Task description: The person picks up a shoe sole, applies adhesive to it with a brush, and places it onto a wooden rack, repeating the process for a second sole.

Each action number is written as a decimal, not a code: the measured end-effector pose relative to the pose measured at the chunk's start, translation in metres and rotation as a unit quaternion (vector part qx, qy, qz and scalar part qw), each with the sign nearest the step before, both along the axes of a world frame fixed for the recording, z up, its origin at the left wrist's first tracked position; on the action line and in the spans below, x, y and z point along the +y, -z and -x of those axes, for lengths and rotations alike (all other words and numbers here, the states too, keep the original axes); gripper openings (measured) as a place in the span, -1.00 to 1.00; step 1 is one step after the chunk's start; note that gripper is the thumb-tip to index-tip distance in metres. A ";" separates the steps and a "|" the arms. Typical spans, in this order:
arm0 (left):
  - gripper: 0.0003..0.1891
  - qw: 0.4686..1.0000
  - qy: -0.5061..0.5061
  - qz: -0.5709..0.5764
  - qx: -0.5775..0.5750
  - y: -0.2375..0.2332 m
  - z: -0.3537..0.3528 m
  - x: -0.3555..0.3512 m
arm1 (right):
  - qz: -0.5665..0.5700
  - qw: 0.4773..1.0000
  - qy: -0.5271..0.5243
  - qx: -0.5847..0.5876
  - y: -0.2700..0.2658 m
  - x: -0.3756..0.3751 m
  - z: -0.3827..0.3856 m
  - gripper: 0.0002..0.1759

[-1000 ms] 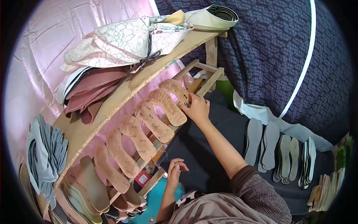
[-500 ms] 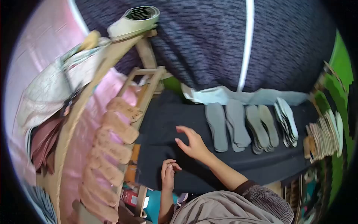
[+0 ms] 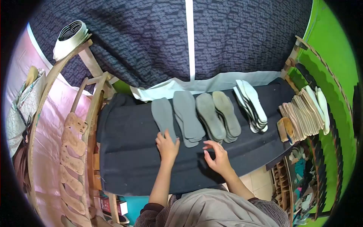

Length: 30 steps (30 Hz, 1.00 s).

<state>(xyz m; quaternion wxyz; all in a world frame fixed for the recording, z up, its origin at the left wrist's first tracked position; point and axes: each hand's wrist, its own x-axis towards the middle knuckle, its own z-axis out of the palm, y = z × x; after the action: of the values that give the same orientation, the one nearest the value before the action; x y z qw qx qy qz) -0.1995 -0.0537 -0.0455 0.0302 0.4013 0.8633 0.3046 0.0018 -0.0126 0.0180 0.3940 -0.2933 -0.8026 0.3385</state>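
Note:
My left hand [image 3: 167,146] lies over the heel end of the leftmost grey insole [image 3: 163,113], its fingers spread on it. My right hand [image 3: 218,158] hovers over the dark cloth with thumb and fingers apart, just below the grey-green insoles [image 3: 210,116] and holding nothing. Between these stands a pile of grey insoles [image 3: 186,115]. More grey-green insoles [image 3: 227,113] and a fanned stack of white insoles [image 3: 251,100] lie farther right.
The dark cloth [image 3: 128,151] covers the table. At its right edge stands a row of beige insoles [image 3: 302,113]. Brown insole shapes [image 3: 72,162] rest on a wooden rack at left. A white roll [image 3: 72,39] sits on the rack's top.
The view has swung right, so the insoles appear farther left. My left hand has moved forward from near my body onto the leftmost grey insole. My right hand is now below the grey-green insoles.

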 end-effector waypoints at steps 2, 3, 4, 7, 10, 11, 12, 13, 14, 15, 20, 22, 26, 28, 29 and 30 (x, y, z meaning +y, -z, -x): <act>-0.34 0.999 -0.042 -0.001 -0.017 0.002 -0.007 0.006 | -0.009 1.000 -0.005 0.006 -0.002 0.015 -0.022 -0.61; -0.34 0.999 -0.050 -0.013 -0.016 0.004 -0.008 0.007 | -0.017 1.000 -0.011 0.003 -0.003 0.021 -0.033 -0.61; -0.33 0.998 -0.060 -0.025 -0.014 0.008 -0.007 0.007 | -0.023 1.000 -0.018 0.001 -0.004 0.028 -0.044 -0.61; -0.33 0.990 -0.107 -0.072 -0.062 0.002 -0.014 0.004 | -0.035 0.999 -0.027 -0.001 -0.004 0.048 -0.075 -0.62; -0.31 0.984 -0.130 -0.117 -0.044 -0.002 -0.021 0.003 | -0.028 0.999 -0.043 -0.004 -0.004 0.065 -0.102 -0.63; -0.31 0.979 -0.163 -0.122 -0.030 -0.005 -0.030 0.005 | -0.019 0.998 -0.056 -0.002 -0.004 0.070 -0.110 -0.63; -0.31 0.975 -0.157 -0.154 -0.042 -0.010 -0.036 0.007 | -0.019 0.998 -0.053 -0.002 -0.004 0.076 -0.118 -0.63; -0.31 0.973 -0.149 -0.177 -0.011 -0.009 -0.037 0.012 | -0.021 0.997 -0.070 -0.006 -0.004 0.081 -0.125 -0.62; -0.32 0.969 -0.142 -0.200 0.020 -0.007 -0.039 0.016 | -0.024 0.996 -0.089 -0.011 -0.004 0.086 -0.132 -0.62; -0.32 0.969 -0.142 -0.201 0.020 -0.012 -0.048 0.020 | -0.025 0.996 -0.089 -0.011 -0.004 0.089 -0.139 -0.62; -0.15 0.768 0.069 -0.487 -0.411 -0.064 -0.126 0.035 | 0.039 0.993 -0.111 0.029 -0.010 0.102 -0.168 -0.62; 0.05 0.646 0.186 -0.486 -0.559 -0.075 -0.170 0.046 | 0.070 0.990 -0.115 0.030 -0.015 0.105 -0.178 -0.59; 0.08 0.504 0.286 -0.416 -0.700 -0.049 -0.236 0.076 | -0.150 0.978 -0.141 -0.045 -0.009 0.112 -0.188 -0.47; 0.06 0.518 0.332 -0.362 -0.700 -0.024 -0.247 0.094 | -0.177 0.970 -0.103 -0.131 -0.006 0.107 -0.190 -0.47; -0.07 0.490 0.365 -0.368 -0.701 -0.017 -0.251 0.104 | -0.174 0.971 -0.095 -0.135 -0.002 0.106 -0.195 -0.47; -0.07 0.486 0.367 -0.362 -0.706 -0.016 -0.254 0.108 | -0.176 0.970 -0.084 -0.143 0.005 0.106 -0.199 -0.47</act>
<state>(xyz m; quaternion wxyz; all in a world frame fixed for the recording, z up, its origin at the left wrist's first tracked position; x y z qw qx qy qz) 0.0543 0.0547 -0.0298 0.5905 0.3076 0.1404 0.7328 0.2007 0.0931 0.0131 0.2904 -0.1961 -0.9195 0.1782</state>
